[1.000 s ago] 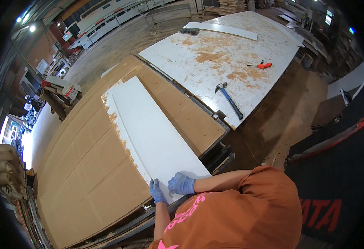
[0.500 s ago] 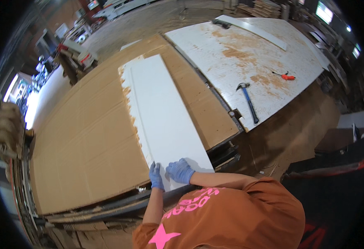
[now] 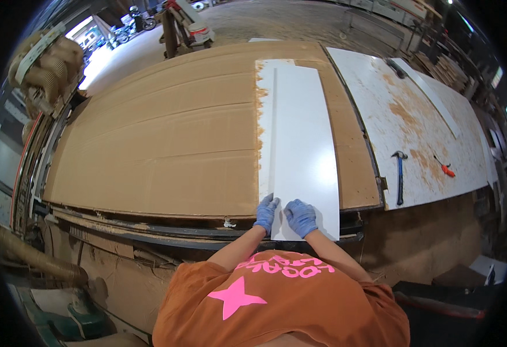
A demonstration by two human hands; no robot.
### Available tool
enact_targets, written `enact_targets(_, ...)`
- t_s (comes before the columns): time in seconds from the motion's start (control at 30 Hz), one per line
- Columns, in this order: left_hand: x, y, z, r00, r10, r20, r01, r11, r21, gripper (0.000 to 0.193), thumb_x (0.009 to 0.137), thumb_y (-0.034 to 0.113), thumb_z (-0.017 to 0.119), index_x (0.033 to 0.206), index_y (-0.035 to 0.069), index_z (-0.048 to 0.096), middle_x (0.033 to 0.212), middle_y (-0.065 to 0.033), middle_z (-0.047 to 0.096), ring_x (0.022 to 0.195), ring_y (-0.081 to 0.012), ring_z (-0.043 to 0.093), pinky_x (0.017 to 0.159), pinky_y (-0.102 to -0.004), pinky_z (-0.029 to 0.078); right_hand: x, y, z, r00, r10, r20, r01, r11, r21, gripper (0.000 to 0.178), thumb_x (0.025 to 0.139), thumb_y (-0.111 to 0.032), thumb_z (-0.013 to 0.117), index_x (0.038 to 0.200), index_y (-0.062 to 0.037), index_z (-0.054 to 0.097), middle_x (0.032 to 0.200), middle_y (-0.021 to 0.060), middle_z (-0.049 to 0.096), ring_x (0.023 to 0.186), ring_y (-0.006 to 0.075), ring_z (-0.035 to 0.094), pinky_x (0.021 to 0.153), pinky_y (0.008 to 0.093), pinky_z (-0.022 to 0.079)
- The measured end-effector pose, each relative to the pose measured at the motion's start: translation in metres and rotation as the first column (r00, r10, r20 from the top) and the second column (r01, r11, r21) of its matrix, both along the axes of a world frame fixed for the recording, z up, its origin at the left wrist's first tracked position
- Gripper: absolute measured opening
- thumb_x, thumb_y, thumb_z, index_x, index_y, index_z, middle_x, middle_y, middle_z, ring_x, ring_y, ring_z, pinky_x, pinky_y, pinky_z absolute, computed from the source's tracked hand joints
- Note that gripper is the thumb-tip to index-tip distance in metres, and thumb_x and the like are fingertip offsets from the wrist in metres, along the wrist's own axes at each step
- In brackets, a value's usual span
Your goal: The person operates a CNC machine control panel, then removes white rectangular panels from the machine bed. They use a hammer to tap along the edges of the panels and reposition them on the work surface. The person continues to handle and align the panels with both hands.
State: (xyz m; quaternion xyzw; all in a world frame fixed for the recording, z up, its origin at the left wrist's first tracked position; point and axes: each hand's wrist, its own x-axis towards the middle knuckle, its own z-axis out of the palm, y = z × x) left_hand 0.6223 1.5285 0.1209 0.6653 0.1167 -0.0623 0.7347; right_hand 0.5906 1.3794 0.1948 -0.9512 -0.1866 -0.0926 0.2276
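A long white panel lies lengthwise away from me on a cardboard-covered table. Along its left side runs a raised lengthwise line, with ragged brown patches at the edge. Both my hands wear blue gloves and rest at the panel's near end. My left hand grips the near left edge, its fingers bent around the border. Just to its right, my right hand is closed on the panel's top face, fingers curled under. Whatever those fingers may hold is hidden.
To the right, a dusty white board carries a blue-handled claw hammer, a red-handled tool, a long white strip and a dark tool. Ribbed hoses stand at the far left; a white bucket is beyond the table.
My view has turned left and levelled, so the table and panel appear shifted and straighter. Both hands stay at the panel's near end, with the right slightly farther from the left.
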Motion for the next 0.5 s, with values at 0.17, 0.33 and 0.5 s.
enact_targets(0.17, 0.001, 0.003, -0.001, 0.999, 0.0, -0.053, -0.003, 0.998, -0.06, 0.052, 0.091, 0.025, 0.063, 0.133, -0.002, 0.049, 0.128, -0.0162, 0.058, 0.116, -0.0224, 0.054, 0.099, -0.0334, 0.042, -0.007, -0.002, 0.006, 0.999, 0.001, -0.054, 0.006, 0.992, 0.129, 0.019, 0.081, -0.032, 0.065, 0.086, -0.0141, 0.063, 0.084, 0.0071, 0.061, 0.081, 0.0286, 0.062, 0.072, 0.0437, 0.046)
enact_targets(0.33, -0.002, 0.001, 0.009, 1.0, -0.025, -0.008, 0.025, 0.999, -0.042, 0.056, 0.091, 0.026, 0.065, 0.135, -0.004, 0.046, 0.128, -0.0163, 0.057, 0.116, -0.0214, 0.053, 0.101, -0.0322, 0.041, -0.024, 0.004, 0.005, 0.995, -0.074, -0.062, 0.075, 0.997, 0.01, 0.017, 0.078, -0.031, 0.069, 0.08, -0.0154, 0.064, 0.082, 0.0057, 0.06, 0.081, 0.027, 0.061, 0.073, 0.0424, 0.047)
enact_targets(0.5, -0.001, 0.004, 0.013, 0.998, -0.04, -0.046, 0.04, 0.999, -0.003, 0.057, 0.091, 0.026, 0.064, 0.135, -0.007, 0.045, 0.129, -0.0185, 0.056, 0.118, -0.0235, 0.053, 0.102, -0.0332, 0.04, -0.057, 0.009, 0.005, 0.995, 0.007, 0.098, -0.003, 0.999, -0.045, 0.018, 0.08, -0.032, 0.063, 0.076, -0.0145, 0.062, 0.08, 0.0071, 0.059, 0.08, 0.0258, 0.06, 0.077, 0.0413, 0.042)
